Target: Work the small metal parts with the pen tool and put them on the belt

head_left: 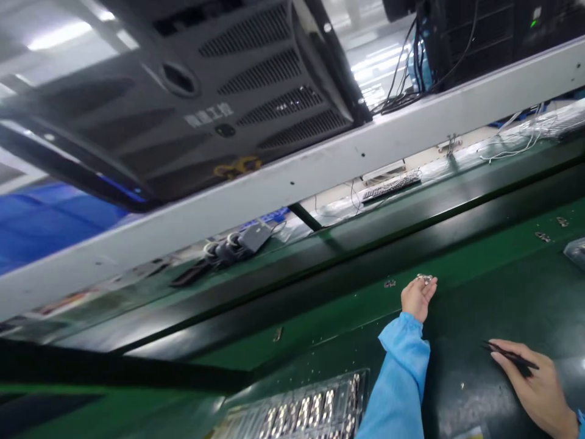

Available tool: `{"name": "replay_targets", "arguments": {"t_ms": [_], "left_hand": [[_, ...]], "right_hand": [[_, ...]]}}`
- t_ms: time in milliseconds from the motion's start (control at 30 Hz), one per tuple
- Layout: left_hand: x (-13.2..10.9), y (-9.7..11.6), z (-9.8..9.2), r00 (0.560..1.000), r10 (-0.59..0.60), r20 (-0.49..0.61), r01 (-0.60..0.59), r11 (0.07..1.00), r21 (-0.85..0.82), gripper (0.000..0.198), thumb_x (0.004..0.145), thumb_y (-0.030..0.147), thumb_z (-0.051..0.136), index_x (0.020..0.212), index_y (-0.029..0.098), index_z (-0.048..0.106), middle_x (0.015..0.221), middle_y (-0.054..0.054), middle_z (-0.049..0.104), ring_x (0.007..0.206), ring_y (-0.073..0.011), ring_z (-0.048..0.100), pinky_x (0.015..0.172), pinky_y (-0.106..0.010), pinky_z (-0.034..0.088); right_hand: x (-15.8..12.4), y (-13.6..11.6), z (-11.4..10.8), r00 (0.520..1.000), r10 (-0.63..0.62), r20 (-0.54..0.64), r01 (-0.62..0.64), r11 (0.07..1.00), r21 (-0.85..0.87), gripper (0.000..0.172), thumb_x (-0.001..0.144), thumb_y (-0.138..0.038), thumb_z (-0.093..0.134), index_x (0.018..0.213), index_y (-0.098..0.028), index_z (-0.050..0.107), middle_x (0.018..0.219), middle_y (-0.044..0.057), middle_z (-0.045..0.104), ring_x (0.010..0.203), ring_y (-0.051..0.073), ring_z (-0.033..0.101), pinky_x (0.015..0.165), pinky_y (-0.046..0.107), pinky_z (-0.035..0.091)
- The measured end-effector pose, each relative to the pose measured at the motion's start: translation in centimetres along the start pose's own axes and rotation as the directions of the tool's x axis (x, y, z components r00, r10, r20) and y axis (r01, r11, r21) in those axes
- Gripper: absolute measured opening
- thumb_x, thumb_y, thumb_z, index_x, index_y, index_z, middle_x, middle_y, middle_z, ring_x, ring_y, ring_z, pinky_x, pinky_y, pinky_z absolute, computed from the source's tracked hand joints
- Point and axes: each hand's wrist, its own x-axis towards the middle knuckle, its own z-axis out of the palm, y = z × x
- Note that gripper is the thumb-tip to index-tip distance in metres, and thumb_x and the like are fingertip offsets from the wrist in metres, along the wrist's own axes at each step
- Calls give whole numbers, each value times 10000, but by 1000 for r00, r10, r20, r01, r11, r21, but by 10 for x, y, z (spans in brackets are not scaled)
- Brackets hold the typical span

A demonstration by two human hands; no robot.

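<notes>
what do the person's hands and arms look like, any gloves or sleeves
Both the left hand and right hand are bare, with no gloves. The left sleeve is light blue, loose and wrinkled, gathered at the wrist, with no markings visible. Only a scrap of the right sleeve shows at the picture's edge, also blue.

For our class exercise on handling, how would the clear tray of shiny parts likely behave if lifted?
The clear tray may flex, since its walls look thin. Rows of shiny parts could weigh it down and might shift if tilted. Flat and low, it probably won't roll.
</notes>
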Motion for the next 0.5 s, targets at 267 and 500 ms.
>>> {"name": "replay_targets", "arguments": {"t_ms": [267,500], "left_hand": [[47,-13,-8,992,-46,-119,91,906,413,250,861,319,526,1012,124,567,931,-51,612,745,-136,603,640,-304,521],[61,61,-87,992,118,-42,-11,416,909,226,846,288,549,1010,134,571,991,-57,598,835,-162,592,718,-352,508]], "right_hand": [[0,11,6,988,-142,56,144,988,-50,144,795,-296,626,890,-209,690,838,43,734,746,176,704,694,177,563],[-4,4,17,993,-117,36,119,990,-81,164,810,-325,604,900,-211,680,828,44,734,723,176,702,665,198,569]]}}
